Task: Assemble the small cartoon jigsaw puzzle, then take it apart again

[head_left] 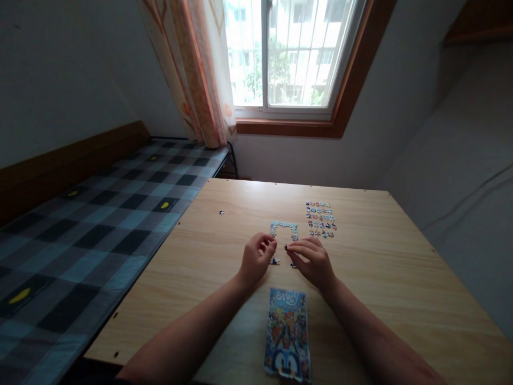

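A partly joined jigsaw puzzle lies on the wooden table; its border pieces form a top edge and two sides around bare wood. Between thumb and fingertips, my right hand pinches a small dark puzzle piece over the inside of this border. My left hand is at the border's left side with its fingers curled and closed; whether anything is in them is hidden. Both hands cover parts of the border's sides. Loose puzzle pieces lie in several rows to the right of the border.
A blue picture packet marked "Bluey" lies nearest me on the table. One stray puzzle piece sits apart at the far left. Left of the table is a bed with a checked cover; a window is behind.
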The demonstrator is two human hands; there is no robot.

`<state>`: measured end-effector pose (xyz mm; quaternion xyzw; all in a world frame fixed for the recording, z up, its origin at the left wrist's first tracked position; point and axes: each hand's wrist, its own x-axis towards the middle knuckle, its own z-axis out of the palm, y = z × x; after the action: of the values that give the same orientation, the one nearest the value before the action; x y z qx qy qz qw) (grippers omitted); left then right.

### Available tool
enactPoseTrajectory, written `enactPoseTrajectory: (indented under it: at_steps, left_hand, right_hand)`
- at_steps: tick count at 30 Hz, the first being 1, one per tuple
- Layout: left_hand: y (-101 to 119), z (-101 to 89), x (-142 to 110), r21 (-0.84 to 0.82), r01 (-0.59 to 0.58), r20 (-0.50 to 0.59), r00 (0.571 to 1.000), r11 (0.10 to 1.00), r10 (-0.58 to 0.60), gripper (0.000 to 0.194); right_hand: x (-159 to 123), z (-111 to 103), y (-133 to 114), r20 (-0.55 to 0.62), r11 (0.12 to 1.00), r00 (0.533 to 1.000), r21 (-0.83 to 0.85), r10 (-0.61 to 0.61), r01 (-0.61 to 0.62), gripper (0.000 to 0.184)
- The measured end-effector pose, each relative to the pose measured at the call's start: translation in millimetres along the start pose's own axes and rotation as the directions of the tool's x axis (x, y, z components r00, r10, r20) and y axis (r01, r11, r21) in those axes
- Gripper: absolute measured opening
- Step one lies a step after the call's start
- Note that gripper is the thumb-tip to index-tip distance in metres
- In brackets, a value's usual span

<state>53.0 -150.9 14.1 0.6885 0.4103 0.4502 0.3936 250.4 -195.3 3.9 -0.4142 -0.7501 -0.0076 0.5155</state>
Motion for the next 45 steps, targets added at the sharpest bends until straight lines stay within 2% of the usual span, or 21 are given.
enactPoseTrajectory:
  at_steps: [2, 3, 5, 8, 11, 15, 20, 26, 31, 34, 36, 40, 45]
  left_hand:
    - [-4, -10.9, 7, 0.282, -0.152, -0.017, 0.986, 0.947, 0.163, 0.018]
    - [-7, -15.3, 10, 0.389, -0.189, 0.013, 0.98, 0.902, 0.2, 0.022]
    - [-15, -20.2, 14, 0.541, -0.2, 0.081, 0.979, 0.817, 0.186, 0.04]
    - [-24, -19.1, 14, 0.668, -0.158, 0.156, 0.985, 0.728, 0.071, 0.064]
    - [-27, -15.4, 11, 0.727, -0.148, 0.201, 0.98, 0.67, -0.002, 0.075]
    - [-21, -14.4, 9, 0.767, -0.146, 0.236, 0.97, 0.624, -0.062, 0.081]
    - [-15, -14.9, 10, 0.787, -0.128, 0.256, 0.958, 0.604, -0.13, 0.079]
    - [-15, -13.8, 9, 0.788, -0.118, 0.25, 0.958, 0.604, -0.139, 0.078]
    - [-18, -14.2, 9, 0.773, -0.135, 0.254, 0.961, 0.62, -0.107, 0.076]
    - [-18, -14.7, 9, 0.751, -0.175, 0.266, 0.963, 0.637, -0.05, 0.071]
    - [-18, -14.2, 9, 0.736, -0.197, 0.281, 0.959, 0.648, -0.027, 0.071]
    - [-18, -11.8, 8, 0.729, -0.224, 0.318, 0.947, 0.646, -0.031, 0.078]
    - [-20, -10.3, 7, 0.743, -0.238, 0.339, 0.94, 0.626, -0.046, 0.088]
  right_hand:
    - [-1, -3, 3, 0.1, 1.0, 0.995, 0.002, -0.003, 0.003, 0.01]
    - [-2, -4, 4, 0.161, 1.0, 0.987, -0.004, -0.013, 0.014, 0.01]
    - [-2, -5, 6, 0.276, 0.999, 0.961, -0.026, -0.029, 0.038, 0.012]
    - [-4, -5, 5, 0.383, 0.996, 0.923, -0.065, -0.029, 0.059, 0.015]
    - [-5, -3, 4, 0.424, 0.995, 0.906, -0.085, -0.014, 0.055, 0.016]
    - [-8, -1, 4, 0.437, 0.996, 0.899, -0.083, 0.005, 0.034, 0.015]
    - [-8, 0, 5, 0.454, 0.997, 0.891, -0.075, 0.021, 0.014, 0.013]
    - [-9, 1, 5, 0.46, 0.996, 0.887, -0.092, 0.028, 0.016, 0.012]
    - [-6, -2, 6, 0.385, 0.996, 0.923, -0.088, 0.014, 0.021, 0.012]
    - [-4, -8, 12, 0.236, 0.993, 0.969, -0.104, 0.077, -0.053, 0.016]
    - [-4, -11, 18, 0.125, 0.985, 0.983, -0.123, 0.133, -0.117, 0.019]
    - [-7, -13, 28, -0.025, 0.969, 0.978, -0.132, 0.207, -0.209, 0.021]
    - [-11, -8, 30, -0.082, 0.962, 0.967, -0.111, 0.242, -0.251, 0.02]
